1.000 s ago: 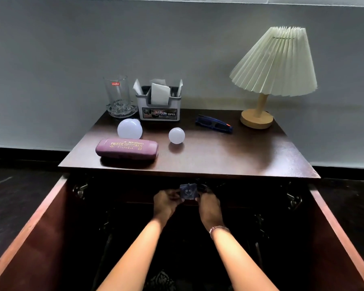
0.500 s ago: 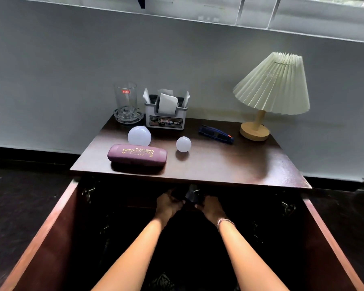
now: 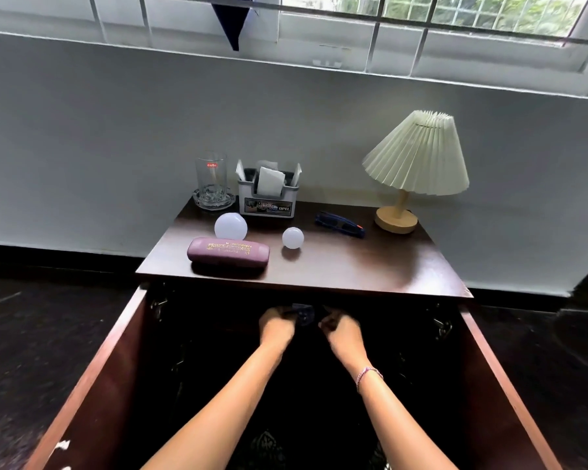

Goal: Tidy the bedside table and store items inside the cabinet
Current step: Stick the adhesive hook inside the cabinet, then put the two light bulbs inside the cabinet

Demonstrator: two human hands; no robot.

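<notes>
Both cabinet doors stand open below the dark wooden bedside table (image 3: 370, 269). My left hand (image 3: 276, 325) and my right hand (image 3: 341, 329) reach into the dark cabinet just under the tabletop edge, both closed on a small dark blue object (image 3: 303, 313) held between them. On the tabletop lie a purple glasses case (image 3: 228, 251), a large white bulb (image 3: 231, 226), a small white bulb (image 3: 293, 237) and dark blue glasses (image 3: 339, 224).
At the back of the table stand a glass (image 3: 212, 178) in a glass ashtray, a tissue holder (image 3: 268, 195) and a pleated lamp (image 3: 416, 164). The left door (image 3: 92, 374) and right door (image 3: 510, 395) flank my arms. The wall rises behind.
The view has tilted up and pulled back, showing the window. My hands have pushed the small blue object deeper under the tabletop edge into the cabinet.
</notes>
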